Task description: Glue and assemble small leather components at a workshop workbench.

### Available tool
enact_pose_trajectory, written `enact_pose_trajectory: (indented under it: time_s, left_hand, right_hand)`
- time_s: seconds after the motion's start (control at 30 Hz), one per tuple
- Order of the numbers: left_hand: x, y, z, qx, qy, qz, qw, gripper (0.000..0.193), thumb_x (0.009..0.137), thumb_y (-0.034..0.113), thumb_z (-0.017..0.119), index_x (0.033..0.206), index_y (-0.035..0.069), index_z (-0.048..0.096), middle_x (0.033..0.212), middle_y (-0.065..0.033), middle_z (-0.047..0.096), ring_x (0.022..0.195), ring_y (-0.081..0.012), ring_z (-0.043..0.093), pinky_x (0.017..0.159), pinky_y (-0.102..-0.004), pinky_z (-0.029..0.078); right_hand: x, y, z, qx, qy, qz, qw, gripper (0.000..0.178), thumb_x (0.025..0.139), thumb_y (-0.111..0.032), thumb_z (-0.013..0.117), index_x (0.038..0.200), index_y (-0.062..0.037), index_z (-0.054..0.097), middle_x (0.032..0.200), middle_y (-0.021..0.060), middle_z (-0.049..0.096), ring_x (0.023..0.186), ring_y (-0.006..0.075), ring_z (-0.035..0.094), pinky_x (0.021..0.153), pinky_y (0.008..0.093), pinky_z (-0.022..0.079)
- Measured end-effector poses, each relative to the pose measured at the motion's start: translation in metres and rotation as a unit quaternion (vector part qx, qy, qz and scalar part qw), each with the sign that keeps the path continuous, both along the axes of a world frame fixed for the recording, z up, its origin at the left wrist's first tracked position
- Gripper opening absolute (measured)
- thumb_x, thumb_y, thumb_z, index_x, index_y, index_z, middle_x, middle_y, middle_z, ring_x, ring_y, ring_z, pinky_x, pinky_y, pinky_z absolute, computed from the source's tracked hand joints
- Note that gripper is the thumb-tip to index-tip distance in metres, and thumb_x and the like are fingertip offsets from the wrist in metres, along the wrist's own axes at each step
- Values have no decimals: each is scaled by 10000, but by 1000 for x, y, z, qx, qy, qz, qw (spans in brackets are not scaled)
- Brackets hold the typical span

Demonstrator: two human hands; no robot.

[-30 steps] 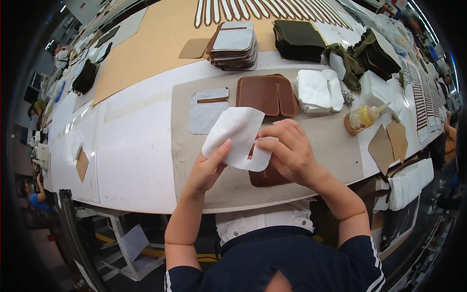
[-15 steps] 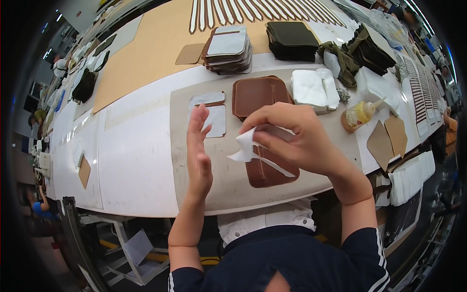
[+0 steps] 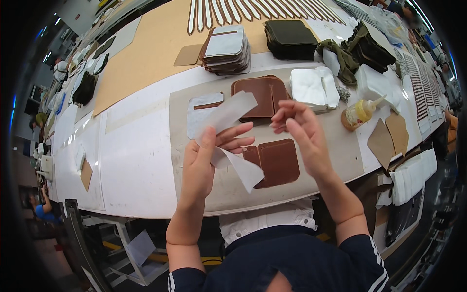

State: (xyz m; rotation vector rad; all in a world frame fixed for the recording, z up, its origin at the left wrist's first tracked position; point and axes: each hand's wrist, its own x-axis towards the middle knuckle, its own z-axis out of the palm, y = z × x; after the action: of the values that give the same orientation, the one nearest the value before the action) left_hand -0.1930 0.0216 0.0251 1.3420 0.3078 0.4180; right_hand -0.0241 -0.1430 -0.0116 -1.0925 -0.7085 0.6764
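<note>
My left hand [image 3: 198, 160] pinches a thin white sheet [image 3: 232, 113] between thumb and fingers. One end of the sheet sticks up past the fingertips; the other hangs down over the left edge of a brown leather panel [image 3: 281, 163]. To the right of that panel, my right hand [image 3: 306, 136] is raised with bent fingers apart and nothing in them. Beyond the sheet lies a stack of brown leather panels [image 3: 258, 104]. A pale-faced leather piece [image 3: 195, 108] with a brown slot is partly hidden behind the sheet.
White folded pads [image 3: 309, 87] and a yellow-labelled glue bottle [image 3: 357, 116] stand at the right. Farther back are a stack of pale-backed leather panels [image 3: 226, 48], a dark leather stack [image 3: 290, 41] and rows of strips [image 3: 228, 12]. Two tan diamond-like pieces [image 3: 379, 138] lie near the right edge.
The white sheet has passed from my right hand to my left and now spreads out longer. My right hand has drawn back to the right, uncovering more of the near leather panel.
</note>
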Motion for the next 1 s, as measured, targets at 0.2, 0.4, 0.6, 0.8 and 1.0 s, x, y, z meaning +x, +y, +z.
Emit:
enact_pose_trajectory:
  time_s: [0.2,0.4,0.6,0.8,1.0]
  left_hand:
    - [21,-17,8,-219,-63,61,972,559,1152,375,290,1518,-28,418,1481,-229,559,1302,-302,617,1079,-392,488]
    - [30,-34,-8,-193,-77,74,975,525,1143,328,361,1517,-32,436,1471,-186,574,1298,-277,614,1108,-397,464]
    - [5,-7,-43,-23,51,18,998,319,1071,189,582,1301,-8,683,1174,-77,707,1077,-148,647,986,-320,507]
    - [6,-8,-48,92,113,0,989,250,1063,164,609,1222,28,746,985,4,704,893,-60,595,802,-242,487]
    - [6,-6,-60,146,134,-41,979,243,1047,102,603,1232,20,737,1079,-20,711,982,-96,617,849,-261,489]
  right_hand:
    - [-56,-17,-18,-48,98,201,974,700,955,21,537,1590,-48,252,1520,126,429,1403,189,448,1182,372,362]
    - [-28,-13,-26,-135,99,70,983,361,943,-28,696,1291,12,605,1081,76,734,949,127,707,813,276,564]
    - [-4,-28,-25,-96,31,12,995,203,1012,-59,632,1196,25,648,960,46,741,857,76,687,702,247,552]
    - [11,-35,-34,-168,48,35,984,170,1001,-52,613,1145,28,651,846,60,719,601,87,642,516,227,518]
    - [19,-36,-36,-199,99,70,972,140,979,-63,609,1048,29,689,787,62,707,565,86,618,477,228,492]
